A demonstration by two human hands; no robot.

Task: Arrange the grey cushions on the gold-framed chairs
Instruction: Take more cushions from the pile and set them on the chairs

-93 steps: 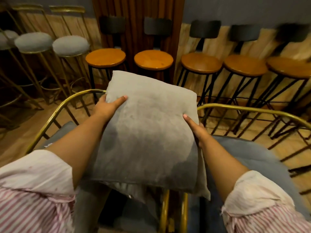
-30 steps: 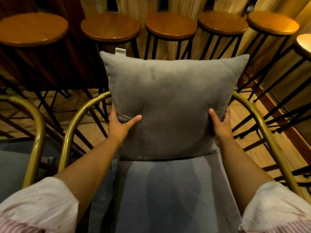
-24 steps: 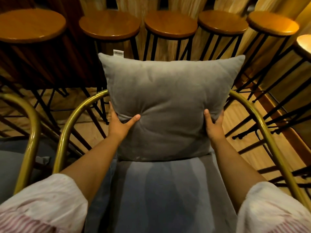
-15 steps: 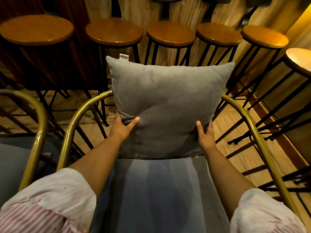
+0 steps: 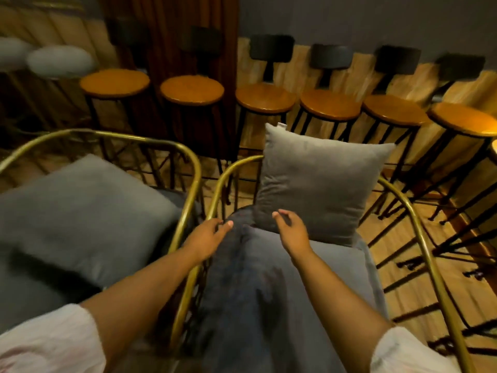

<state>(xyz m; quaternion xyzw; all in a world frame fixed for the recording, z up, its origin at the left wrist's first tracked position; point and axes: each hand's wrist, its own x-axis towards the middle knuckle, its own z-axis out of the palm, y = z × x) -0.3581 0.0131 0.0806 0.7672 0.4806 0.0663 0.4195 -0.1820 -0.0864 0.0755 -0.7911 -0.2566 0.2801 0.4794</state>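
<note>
Wooden stools (image 5: 265,98) behind; grey cushion (image 5: 317,184) upright on gold-framed chair (image 5: 419,227), hands free.

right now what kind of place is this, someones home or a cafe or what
Probably a cafe, bar or lounge rather than a home. A long row of matching wooden bar stools lines the wall, and two gold-framed chairs with grey cushions stand side by side. Both hands are empty.

No readable text; white tag (image 5: 281,125) on cushion (image 5: 317,184) illegible.
</note>
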